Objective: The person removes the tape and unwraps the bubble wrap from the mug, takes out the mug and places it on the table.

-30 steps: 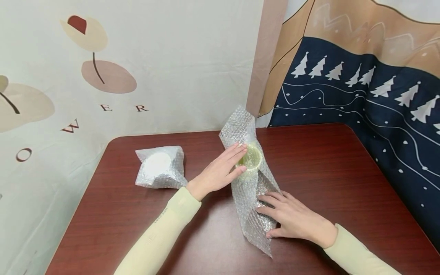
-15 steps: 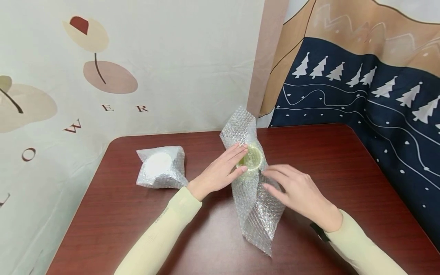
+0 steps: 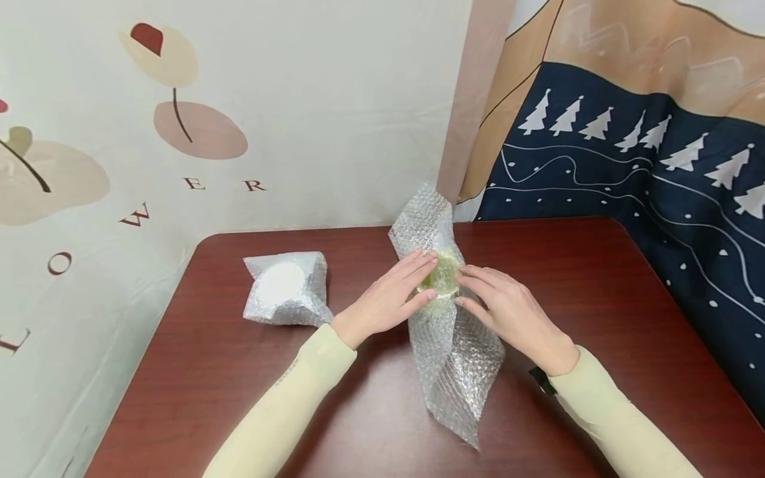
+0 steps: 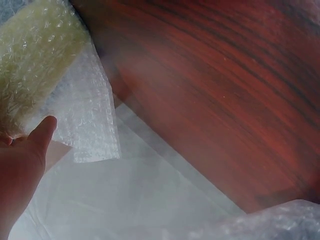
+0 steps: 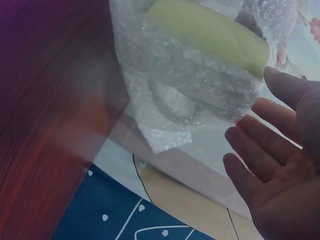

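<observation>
The bubble wrap sheet (image 3: 445,345) stands as the largest thing in hand, a long strip that lies near the middle of the dark red desk (image 3: 568,279), its far end rising up against the wall hangings and its near end trailing toward the person. Inside its middle fold sits the pale green cup (image 3: 441,277), upright as far as the head view shows, with wrap against both its sides; the right wrist view shows the green wall of it (image 5: 210,30) through the plastic. A second ago the right hand (image 3: 508,312) lay flat on the near tail of the sheet, pressing it to the desk; it has since lifted off and come up to the cup, so that both hands now flank it. The left hand (image 3: 388,299) has stayed where it was, its fingers straight and resting against the wrap on the cup's left side. The right hand's fingers (image 5: 260,145) are likewise straight and spread, clasping nothing, and they touch or nearly touch the wrap on the right. I judge that holding down the tail is over and the work has turned to closing the wrap around the cup. Well apart to the left lies a smaller wrapped bundle (image 3: 285,289) with something round and white inside.
</observation>
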`<state>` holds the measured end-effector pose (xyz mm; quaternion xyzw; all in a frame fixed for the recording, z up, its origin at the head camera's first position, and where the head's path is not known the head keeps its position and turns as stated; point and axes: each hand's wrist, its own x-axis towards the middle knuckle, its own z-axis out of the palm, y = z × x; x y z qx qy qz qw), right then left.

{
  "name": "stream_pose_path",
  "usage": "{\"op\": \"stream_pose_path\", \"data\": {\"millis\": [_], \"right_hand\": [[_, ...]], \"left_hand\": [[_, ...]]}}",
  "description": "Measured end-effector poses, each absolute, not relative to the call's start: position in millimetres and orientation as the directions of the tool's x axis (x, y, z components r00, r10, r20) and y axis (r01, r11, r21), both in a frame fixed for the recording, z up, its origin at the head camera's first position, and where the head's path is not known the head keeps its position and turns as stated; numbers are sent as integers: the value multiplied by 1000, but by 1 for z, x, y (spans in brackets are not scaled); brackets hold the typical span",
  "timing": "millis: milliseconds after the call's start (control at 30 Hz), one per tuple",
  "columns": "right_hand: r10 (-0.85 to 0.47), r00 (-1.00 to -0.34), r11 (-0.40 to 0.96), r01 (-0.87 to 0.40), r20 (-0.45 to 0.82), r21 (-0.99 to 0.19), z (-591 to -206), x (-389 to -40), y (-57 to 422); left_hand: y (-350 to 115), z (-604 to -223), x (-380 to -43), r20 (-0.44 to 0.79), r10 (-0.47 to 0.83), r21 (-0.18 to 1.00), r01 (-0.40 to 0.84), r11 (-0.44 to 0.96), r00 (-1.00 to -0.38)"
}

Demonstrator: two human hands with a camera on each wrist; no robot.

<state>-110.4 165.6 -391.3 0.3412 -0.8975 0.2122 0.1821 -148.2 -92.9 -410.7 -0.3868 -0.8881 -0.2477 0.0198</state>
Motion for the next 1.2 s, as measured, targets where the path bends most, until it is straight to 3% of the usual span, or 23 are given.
{"op": "stream_pose_path", "data": {"millis": [367, 733, 1200], "right_hand": [[-552, -674, 661, -712, 491, -235, -391, -113, 164], [-560, -644, 649, -732, 521, -207, -389, -116, 163], [-520, -656, 640, -723, 546, -259, -395, -116, 163]], "left_hand": [[-92, -408, -149, 216, 675, 431, 689, 583, -706], [-90, -410, -141, 332, 586, 378, 673, 635, -739], [-92, -408, -135, 257, 554, 434, 607, 666, -792]]}}
